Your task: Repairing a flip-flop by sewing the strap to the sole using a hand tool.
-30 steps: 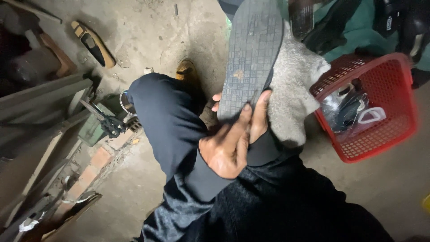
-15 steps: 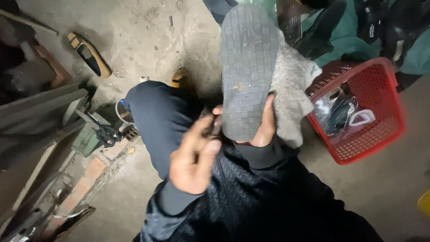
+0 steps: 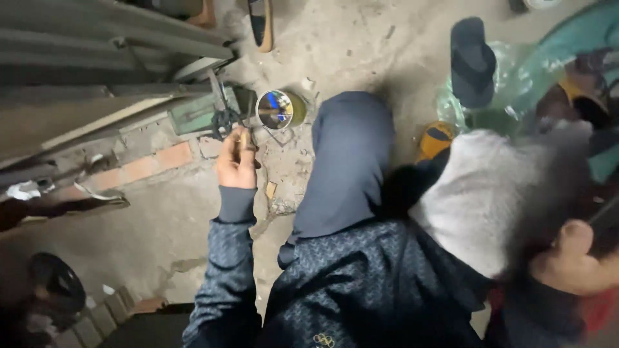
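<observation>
Left hand [image 3: 236,164] pinched shut on a small brush-like stick [image 3: 244,138], held out over the floor just beside the open tin can [image 3: 278,109]; tip near the can's rim, can't tell if it touches or has dipped. Right hand [image 3: 577,258] low at the right edge, blurred, fingers curled round the dark shoe sole [image 3: 603,225], of which only a dark edge shows here; grip looks closed but the blur hides the detail. Grey cloth [image 3: 480,193] lies over the lap between the bent knee [image 3: 351,138] and that hand. Progress, as a guess: sole is in hand and the applicator is picked up, so prep looks done; loading the stick from the can and working it on the sole look not yet done. Versus half a second ago: sole was upright, centre frame, held up in front of the cloth, left hand empty and open near the lap; now the view has swung left, the sole has dropped to the right edge, and the left hand has reached out to the can with the stick. Around: green vice-like tool [image 3: 200,116] and bricks [image 3: 151,164] left of the can, a flip-flop [image 3: 472,61] at top right.
</observation>
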